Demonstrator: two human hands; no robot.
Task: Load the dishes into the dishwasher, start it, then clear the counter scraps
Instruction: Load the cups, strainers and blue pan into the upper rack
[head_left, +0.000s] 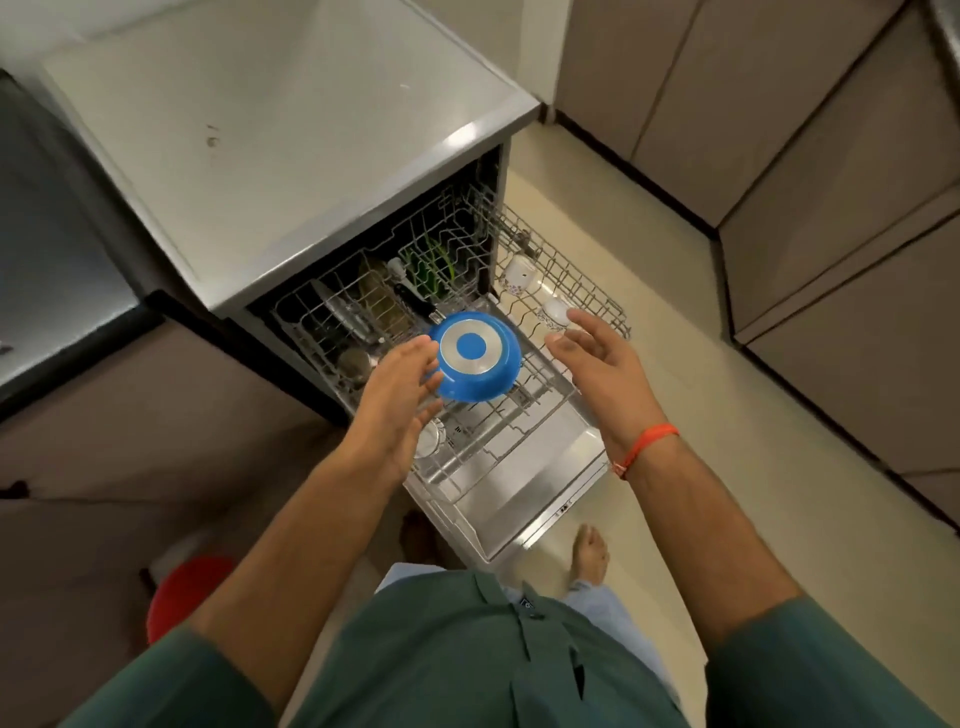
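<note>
Shirt (519, 670): green, filling the bottom edge of the view, with both bare forearms reaching forward from its sleeves.
Foot (589, 553): bare, on the pale floor (701, 415) just beside the front edge of the open dishwasher door (524, 486).
Left hand (397, 395): fingers spread and mostly straight, the tips against the left side of the blue pan (475, 356); whether they bear its weight cannot be told.
Right hand (597, 358): open, fingers relaxed and apart, near the pan's right side but not touching it, holding nothing.
Wrist thread (644, 447): orange, tied round the right wrist.
Blue pan: turned bottom up, its silver ring and blue centre facing the camera, over the middle of the lower rack (498, 415); its black handle (415, 304) points toward the rack's back.
Lower rack: pulled out over the door; plates (337, 317) stand along its left edge and a small steel bowl (428, 439) sits near its front left corner.
Upper rack (556, 270): drawn out to the right, with two white patterned cups (519, 273) near its front edge.
Dishwasher top (260, 130): grey and flat, with a small mark near its middle.
Red object (187, 592): low on the floor at the left, blurred.
</note>
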